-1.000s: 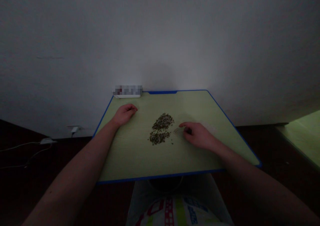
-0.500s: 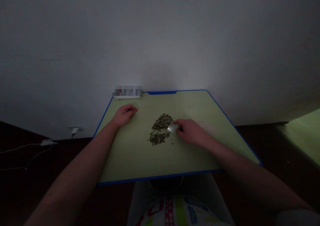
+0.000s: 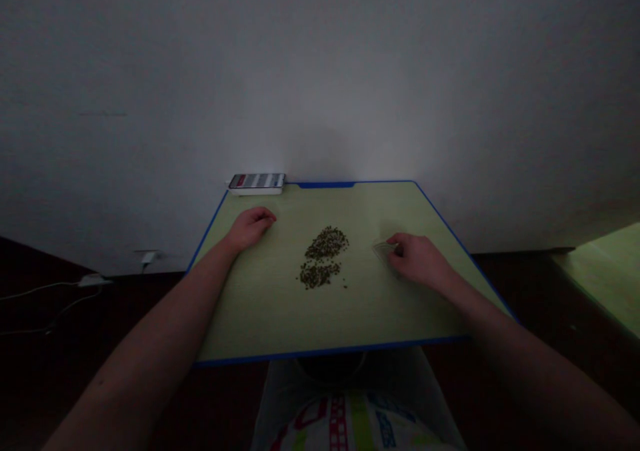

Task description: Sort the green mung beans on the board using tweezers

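Observation:
Two adjoining heaps of small grains, a larger far heap and a smaller near heap, lie mid-table; they look dark green mixed with pale bits. Right of them, my right hand is closed on a shiny spoon, its bowl pointing left and smeared by motion. The handle is hidden in my fingers. To the left of the heaps, my left hand rests on the table, fingers curled together, with nothing visible in them.
The light table has a blue rim and stands against a pale wall. A lit phone lies on a white box-like base at its far left corner. White cables and a plug are at lower left.
My right hand moved left with the spoon to the edge of the heaps, then back right, farther than before. My left hand and the heaps look unchanged.

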Tool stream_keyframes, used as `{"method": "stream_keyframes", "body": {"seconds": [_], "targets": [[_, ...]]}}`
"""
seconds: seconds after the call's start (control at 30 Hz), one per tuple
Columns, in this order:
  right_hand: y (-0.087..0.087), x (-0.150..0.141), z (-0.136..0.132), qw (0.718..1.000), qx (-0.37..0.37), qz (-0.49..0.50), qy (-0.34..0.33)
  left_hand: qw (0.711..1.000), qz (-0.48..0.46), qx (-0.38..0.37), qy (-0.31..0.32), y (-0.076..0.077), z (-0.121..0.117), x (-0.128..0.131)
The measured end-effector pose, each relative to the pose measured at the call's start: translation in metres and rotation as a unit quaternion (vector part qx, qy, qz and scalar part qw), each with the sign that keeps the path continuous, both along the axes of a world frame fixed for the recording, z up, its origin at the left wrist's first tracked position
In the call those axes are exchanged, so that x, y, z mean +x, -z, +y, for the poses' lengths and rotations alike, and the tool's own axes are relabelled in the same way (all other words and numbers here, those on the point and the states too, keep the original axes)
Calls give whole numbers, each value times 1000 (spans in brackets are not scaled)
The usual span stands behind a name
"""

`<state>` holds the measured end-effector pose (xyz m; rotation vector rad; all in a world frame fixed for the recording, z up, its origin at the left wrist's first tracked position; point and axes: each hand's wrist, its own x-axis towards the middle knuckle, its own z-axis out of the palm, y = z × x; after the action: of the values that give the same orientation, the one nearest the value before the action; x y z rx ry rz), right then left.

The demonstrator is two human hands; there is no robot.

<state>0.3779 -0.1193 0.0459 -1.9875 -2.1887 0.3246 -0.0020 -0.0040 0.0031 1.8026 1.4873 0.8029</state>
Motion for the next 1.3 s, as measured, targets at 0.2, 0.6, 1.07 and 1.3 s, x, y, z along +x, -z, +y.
{"method": "stream_keyframes", "body": {"seconds": [0.2, 0.6, 1.07, 1.3], "targets": [[-24, 14, 19, 992, 45, 94, -75, 1000, -3, -3, -1, -2, -2, 1], [-15, -21, 52, 943, 21, -11, -332, 1000, -8, 1, -3, -2, -2, 0], [-4, 33, 24, 917, 55, -70, -390, 1000, -6, 4, 0, 1, 0, 0], [-23, 22, 6, 963, 105, 17, -246, 1000, -6, 3, -12, 1, 0, 1]]}}
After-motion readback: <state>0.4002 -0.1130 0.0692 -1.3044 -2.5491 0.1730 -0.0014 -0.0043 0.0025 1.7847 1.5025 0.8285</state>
